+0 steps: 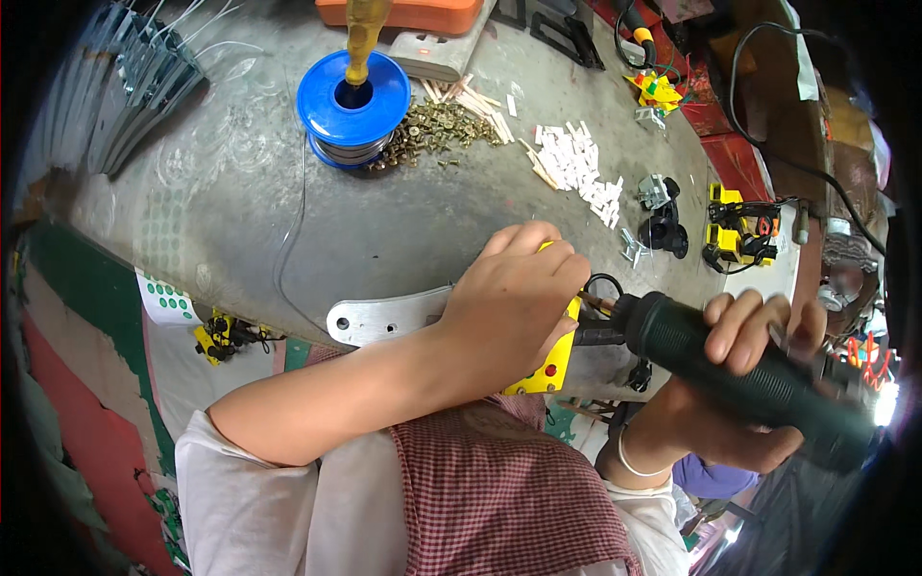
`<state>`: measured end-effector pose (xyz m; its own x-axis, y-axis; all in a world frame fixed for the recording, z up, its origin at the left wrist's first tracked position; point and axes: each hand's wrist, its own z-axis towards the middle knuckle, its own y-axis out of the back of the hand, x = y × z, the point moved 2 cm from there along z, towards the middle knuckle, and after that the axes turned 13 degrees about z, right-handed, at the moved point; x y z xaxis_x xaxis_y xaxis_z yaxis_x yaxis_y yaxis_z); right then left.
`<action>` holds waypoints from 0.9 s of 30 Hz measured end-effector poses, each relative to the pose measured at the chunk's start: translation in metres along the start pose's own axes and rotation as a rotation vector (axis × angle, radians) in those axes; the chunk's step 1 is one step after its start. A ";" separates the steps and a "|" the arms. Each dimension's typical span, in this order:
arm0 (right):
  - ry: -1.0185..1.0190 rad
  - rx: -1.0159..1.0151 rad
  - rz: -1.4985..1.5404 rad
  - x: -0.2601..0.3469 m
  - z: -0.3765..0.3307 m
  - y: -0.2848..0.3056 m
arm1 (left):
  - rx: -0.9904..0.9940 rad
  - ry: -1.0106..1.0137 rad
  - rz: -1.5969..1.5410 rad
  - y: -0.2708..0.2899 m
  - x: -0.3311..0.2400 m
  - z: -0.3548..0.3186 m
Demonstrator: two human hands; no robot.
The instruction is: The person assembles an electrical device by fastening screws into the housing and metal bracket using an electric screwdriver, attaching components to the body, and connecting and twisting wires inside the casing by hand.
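Observation:
My left hand (519, 293) is closed around a yellow metal box (554, 370) with a red button or dot on its face, near the table's front edge. A silvery flat bar (384, 320) with rounded end and holes sticks out to the left from under my wrist. My right hand (701, 418) grips a dark green, ribbed electric screwdriver (706, 350), slightly blurred, its tip toward the box's right side. Beside the tip lies a loop of black cable (605, 280). My left fingers hide much of the box; whether the tip touches it I cannot tell.
A blue spool of solder wire (319, 96) has a yellow-handled tool (366, 38) upright in its hole. Nearby lie brass screws (442, 130), white sleeves (571, 158) and a power strip (432, 60). Black parts (663, 230) and yellow units (735, 235) sit right; metal strips (154, 82) far left.

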<state>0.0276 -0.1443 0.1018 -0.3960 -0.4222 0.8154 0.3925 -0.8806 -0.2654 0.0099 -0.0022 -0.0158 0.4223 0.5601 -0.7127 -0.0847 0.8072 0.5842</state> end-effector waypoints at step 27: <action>0.099 -0.098 -0.104 -0.009 0.001 -0.014 | -0.006 0.003 0.005 0.000 -0.003 0.002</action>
<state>0.0272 -0.1282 0.0986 -0.5120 -0.3427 0.7877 0.2642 -0.9353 -0.2353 0.0104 -0.0038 -0.0126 0.4194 0.5644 -0.7110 -0.0919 0.8056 0.5853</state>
